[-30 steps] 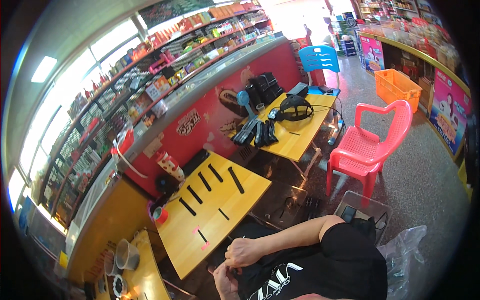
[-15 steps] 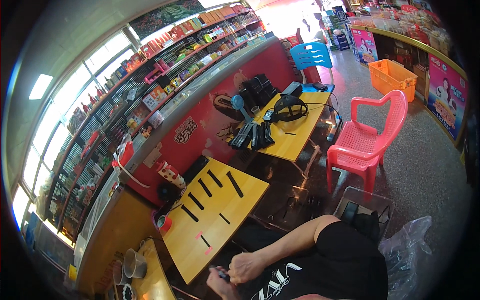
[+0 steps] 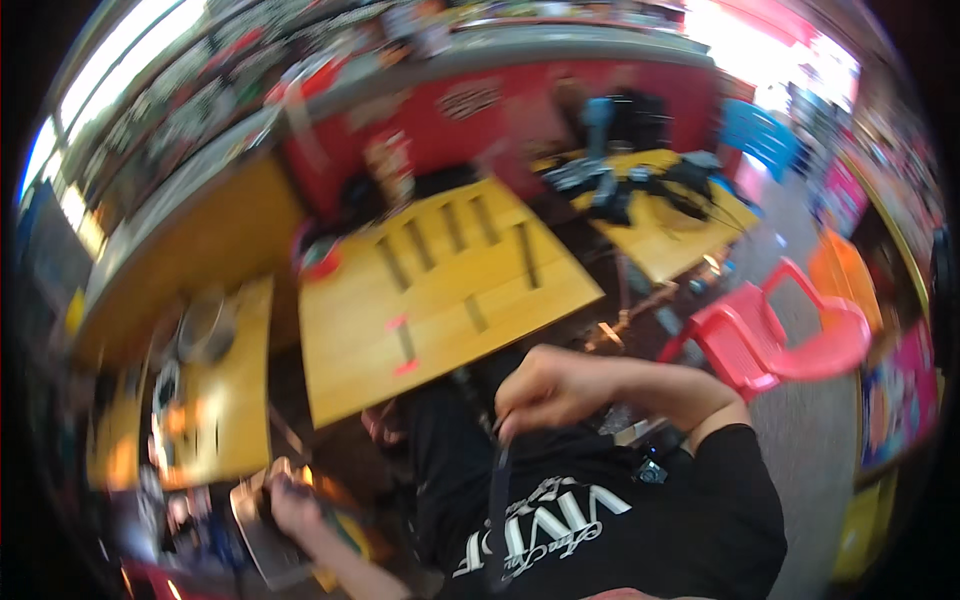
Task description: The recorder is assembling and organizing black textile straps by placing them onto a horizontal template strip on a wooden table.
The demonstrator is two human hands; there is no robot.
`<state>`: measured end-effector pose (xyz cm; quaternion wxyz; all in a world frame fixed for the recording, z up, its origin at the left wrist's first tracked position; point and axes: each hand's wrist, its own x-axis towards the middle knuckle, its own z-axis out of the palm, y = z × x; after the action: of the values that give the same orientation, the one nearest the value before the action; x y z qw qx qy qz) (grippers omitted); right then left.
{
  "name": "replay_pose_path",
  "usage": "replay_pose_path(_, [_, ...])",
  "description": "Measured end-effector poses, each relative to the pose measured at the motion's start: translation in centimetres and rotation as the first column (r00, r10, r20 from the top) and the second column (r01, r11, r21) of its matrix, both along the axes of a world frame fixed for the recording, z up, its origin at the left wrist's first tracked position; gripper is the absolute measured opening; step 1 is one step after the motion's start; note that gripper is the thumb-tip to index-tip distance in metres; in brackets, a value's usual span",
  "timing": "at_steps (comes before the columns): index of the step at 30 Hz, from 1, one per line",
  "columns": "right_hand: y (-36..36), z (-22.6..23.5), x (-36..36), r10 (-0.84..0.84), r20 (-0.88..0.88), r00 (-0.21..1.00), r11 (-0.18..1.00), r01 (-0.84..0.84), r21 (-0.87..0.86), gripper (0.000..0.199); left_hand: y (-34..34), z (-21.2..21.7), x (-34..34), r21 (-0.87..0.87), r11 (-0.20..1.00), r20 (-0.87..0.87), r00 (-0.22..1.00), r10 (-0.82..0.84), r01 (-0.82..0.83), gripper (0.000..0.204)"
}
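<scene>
My right hand [image 3: 552,388] is closed in front of my black shirt, thumb and fingers pinching the upper end of a dark narrow strap [image 3: 500,480] that hangs down across the shirt. Lower left, my left hand [image 3: 293,503] is at a box-shaped container [image 3: 262,540]; motion blur hides its fingers. Ahead stands a yellow table [image 3: 345,370]. Several dark flat strips lie on it, among them a long strip [image 3: 527,255] on the right side. A short dark piece [image 3: 475,313] lies nearer. Another thin dark strip [image 3: 406,342] sits between two pink tape marks.
A red-rimmed cup [image 3: 322,260] stands at the table's left corner. Left is another yellow table [image 3: 238,400] with a clear tub [image 3: 207,328]. At right are a pink plastic chair [image 3: 745,345], an orange crate [image 3: 845,278] and a second yellow table [image 3: 660,240] bearing dark gear.
My view has swung left, blurring the scene. My hands, together before, are now apart: the left reaches out to the lower-left container, while the right is raised with the dark strap.
</scene>
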<state>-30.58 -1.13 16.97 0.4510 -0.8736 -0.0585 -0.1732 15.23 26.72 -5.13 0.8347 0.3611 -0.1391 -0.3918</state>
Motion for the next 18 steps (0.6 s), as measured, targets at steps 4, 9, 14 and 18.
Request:
replay_pose_path(4, [-6.1, 0.3, 7.1, -0.148, -0.285, 0.947, 0.98, 0.179, 0.085, 0.007, -6.7, 3.0, -9.5, 0.049, 0.999, -0.236, 0.971, 0.028, -0.017, 0.035])
replay_pose_path(9, [-14.9, 0.4, 19.3, -0.534, 0.244, 0.809, 0.819, 0.567, -0.09, 0.006, -7.6, 2.4, -13.4, -0.01, 0.997, -0.286, 0.955, -0.079, 0.079, 0.032])
replay_pose_path(14, [-18.4, -2.8, 28.6, -0.481, 0.715, 0.507, 0.472, 0.837, -0.276, 0.007, -8.1, 1.7, -14.8, 0.02, 0.994, -0.291, 0.952, -0.093, 0.103, 0.029])
replay_pose_path(18, [-16.5, -12.7, 30.7, -0.477, 0.468, 0.744, 0.488, 0.667, -0.564, 0.013, -8.8, 1.3, -15.3, 0.084, 0.988, -0.272, 0.957, -0.1, 0.127, 0.027])
